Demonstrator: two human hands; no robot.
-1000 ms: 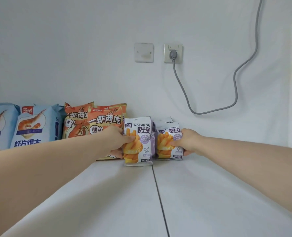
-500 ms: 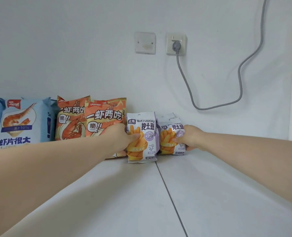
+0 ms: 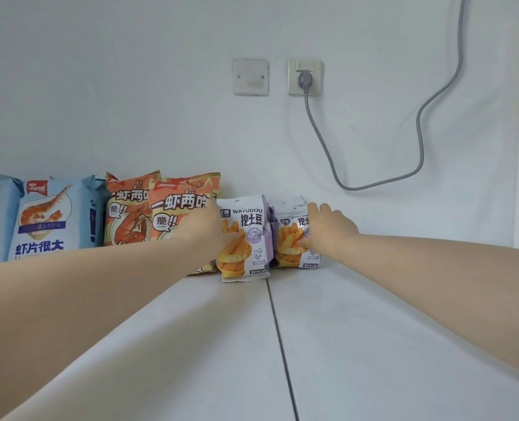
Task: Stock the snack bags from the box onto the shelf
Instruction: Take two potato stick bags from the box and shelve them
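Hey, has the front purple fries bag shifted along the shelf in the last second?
No. The front bag still stands with its lower right corner at the shelf seam, and the left hand is gripping its left edge.

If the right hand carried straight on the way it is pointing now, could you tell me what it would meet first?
The right hand already lies against the right-hand purple fries bag, so that bag comes first. Pushed further, the bag would probably press into another like it behind, then the wall, though depth is hard to judge.
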